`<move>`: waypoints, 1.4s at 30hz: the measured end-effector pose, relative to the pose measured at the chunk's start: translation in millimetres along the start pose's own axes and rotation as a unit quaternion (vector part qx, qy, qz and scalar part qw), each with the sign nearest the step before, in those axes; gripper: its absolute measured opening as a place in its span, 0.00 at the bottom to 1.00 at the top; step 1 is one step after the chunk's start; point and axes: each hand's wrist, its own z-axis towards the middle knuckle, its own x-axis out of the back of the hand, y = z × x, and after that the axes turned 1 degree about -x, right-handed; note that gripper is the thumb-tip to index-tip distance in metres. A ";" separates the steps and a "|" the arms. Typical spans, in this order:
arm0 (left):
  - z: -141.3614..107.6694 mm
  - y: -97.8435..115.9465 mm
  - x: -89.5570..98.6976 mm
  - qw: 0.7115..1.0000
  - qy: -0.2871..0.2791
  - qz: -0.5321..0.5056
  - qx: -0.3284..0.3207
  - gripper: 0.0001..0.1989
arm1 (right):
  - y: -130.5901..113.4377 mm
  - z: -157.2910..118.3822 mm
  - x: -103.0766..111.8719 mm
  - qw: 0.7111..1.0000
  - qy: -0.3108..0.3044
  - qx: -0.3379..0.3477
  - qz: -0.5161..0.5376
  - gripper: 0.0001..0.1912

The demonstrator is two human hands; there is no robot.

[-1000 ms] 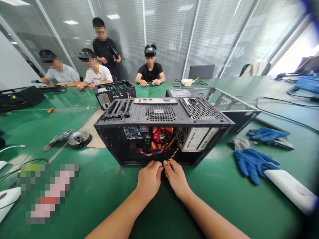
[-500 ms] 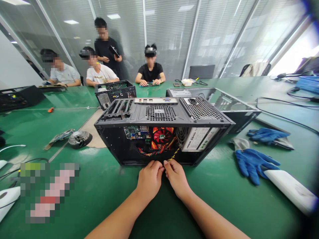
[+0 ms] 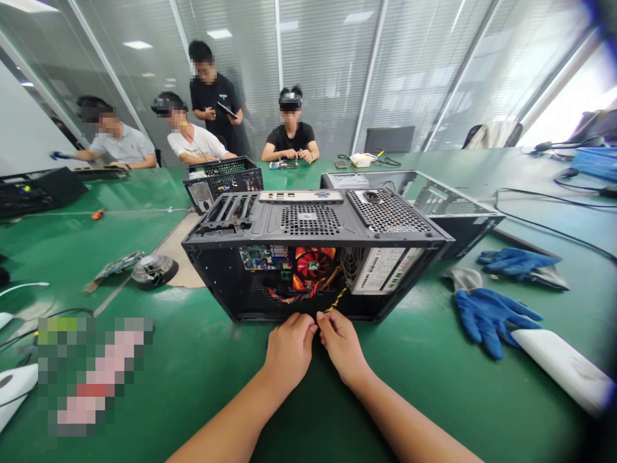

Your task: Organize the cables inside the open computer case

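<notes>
Right grip [image 3: 341, 345] closed in pinch on yellow-and-black twisted cable [image 3: 339, 299]; left grip [image 3: 289, 345] pinched, contents unclear. Light tension, clear of black metal computer case [image 3: 315, 240], seemed best.

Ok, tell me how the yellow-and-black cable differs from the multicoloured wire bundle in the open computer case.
The yellow-and-black cable shows two colours; the multicoloured wire bundle mixes red and orange with darker strands. The cable looks thinner than the bundle. The cable slants down to the right hand, while the bundle runs mostly sideways below the red fan. Both show inside the open computer case.
</notes>
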 end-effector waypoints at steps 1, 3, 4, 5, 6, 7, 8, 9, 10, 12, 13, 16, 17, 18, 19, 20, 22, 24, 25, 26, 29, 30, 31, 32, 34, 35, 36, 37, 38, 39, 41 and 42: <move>0.1 0.2 0.3 1.000 0.002 -0.006 -0.001 0.07 | -0.3 0.0 0.0 1.000 0.000 0.000 -0.003 0.20; 0.2 0.6 0.8 1.000 0.005 -0.016 -0.001 0.06 | -1.0 0.2 0.1 1.000 0.002 0.002 -0.011 0.20; 0.1 0.6 0.9 1.000 0.008 -0.016 -0.001 0.06 | -1.3 0.3 0.2 1.000 0.004 0.004 -0.014 0.20; 0.1 0.6 0.8 1.000 0.010 -0.016 -0.001 0.06 | -1.5 0.3 0.2 1.000 0.006 0.005 -0.016 0.20; 0.0 0.4 0.6 1.000 0.011 -0.016 -0.001 0.06 | -1.6 0.2 0.2 1.000 0.008 0.006 -0.017 0.20; 0.0 0.2 0.3 1.000 0.010 -0.016 -0.002 0.06 | -1.5 0.0 0.1 1.000 0.010 0.006 -0.017 0.21; 0.1 -0.1 -0.1 1.000 0.009 -0.016 -0.002 0.07 | -1.4 -0.2 0.1 1.000 0.010 0.005 -0.016 0.21; 0.2 -0.4 -0.4 1.000 0.008 -0.016 -0.002 0.07 | -1.3 -0.4 0.1 1.000 0.009 0.005 -0.014 0.21; 0.5 -0.7 -0.6 1.000 0.005 -0.014 -0.002 0.07 | -1.3 -0.6 0.1 1.000 0.007 0.004 -0.014 0.21; 0.8 -0.9 -0.7 1.000 0.001 -0.010 -0.002 0.08 | -1.6 -0.8 0.0 1.000 0.004 0.002 -0.013 0.20; 0.9 -0.8 -0.6 1.000 0.000 -0.007 -0.002 0.08 | -2.0 -0.9 0.0 1.000 0.003 0.001 -0.013 0.20; 0.8 -0.2 -0.2 1.000 0.001 -0.002 0.000 0.08 | -3.0 -0.5 -0.1 1.000 0.004 0.001 -0.014 0.21; 0.6 0.0 -0.1 1.000 0.003 -0.002 0.001 0.08 | -3.2 -0.3 -0.1 1.000 0.005 0.003 -0.013 0.21; 0.5 0.2 0.1 1.000 0.005 -0.003 0.002 0.07 | -3.2 -0.2 -0.1 1.000 0.005 0.003 -0.012 0.21; 0.3 0.4 0.2 1.000 0.006 -0.005 0.002 0.07 | -2.9 -0.1 -0.1 1.000 0.004 0.004 -0.012 0.21; 0.2 0.5 0.3 1.000 0.007 -0.006 0.001 0.07 | -2.5 0.0 0.0 1.000 0.004 0.004 -0.012 0.21; -0.1 0.6 0.7 1.000 0.006 -0.007 -0.002 0.07 | -1.3 -0.1 0.3 1.000 0.004 0.005 -0.015 0.21; -0.3 0.6 1.0 1.000 0.003 -0.004 -0.005 0.07 | 0.1 -0.3 0.6 1.000 0.006 0.005 -0.015 0.21; -0.4 0.5 1.1 1.000 0.002 -0.003 -0.006 0.07 | 0.8 -0.3 0.9 1.000 0.004 0.005 -0.015 0.21; -0.4 0.3 1.2 1.000 0.000 0.000 -0.007 0.08 | 1.4 -0.1 1.1 1.000 0.006 0.006 -0.015 0.21; -0.4 -0.3 1.0 1.000 -0.009 0.013 -0.010 0.09 | 2.1 0.7 1.3 1.000 0.002 0.008 -0.014 0.20; -0.5 -0.5 0.9 1.000 -0.012 0.017 -0.011 0.09 | 1.9 1.0 1.3 1.000 0.001 0.009 -0.013 0.20; -0.6 -0.6 0.8 1.000 -0.014 0.021 -0.012 0.09 | 1.5 1.2 1.1 1.000 0.001 0.009 -0.013 0.20; -0.8 -0.5 0.8 1.000 -0.015 0.024 -0.013 0.09 | 0.9 1.3 1.0 1.000 0.002 0.009 -0.013 0.21; -1.4 0.1 1.1 1.000 -0.014 0.025 -0.014 0.09 | -0.6 1.0 0.7 1.000 0.004 0.007 -0.013 0.21; -1.6 0.6 1.5 1.000 -0.013 0.025 -0.014 0.08 | -1.6 0.6 0.6 1.000 0.005 0.007 -0.014 0.21; -1.7 1.3 2.1 0.999 -0.012 0.025 -0.015 0.08 | -2.5 0.2 0.5 1.000 0.007 0.007 -0.014 0.21; -1.8 2.0 2.7 0.999 -0.013 0.026 -0.016 0.08 | -3.5 -0.3 0.4 1.000 0.009 0.007 -0.016 0.22; -1.6 2.6 3.3 0.999 -0.013 0.027 -0.016 0.07 | -4.4 -0.7 0.4 1.000 0.011 0.008 -0.017 0.22; -1.4 3.1 3.9 0.999 -0.013 0.029 -0.017 0.07 | -5.1 -1.0 0.4 1.000 0.012 0.009 -0.019 0.22; -1.0 3.7 4.7 0.999 -0.013 0.029 -0.017 0.08 | -6.0 -1.2 0.3 1.000 0.014 0.010 -0.019 0.23; -0.8 3.6 4.8 0.999 -0.011 0.028 -0.017 0.08 | -6.1 -1.2 0.2 1.000 0.015 0.010 -0.018 0.23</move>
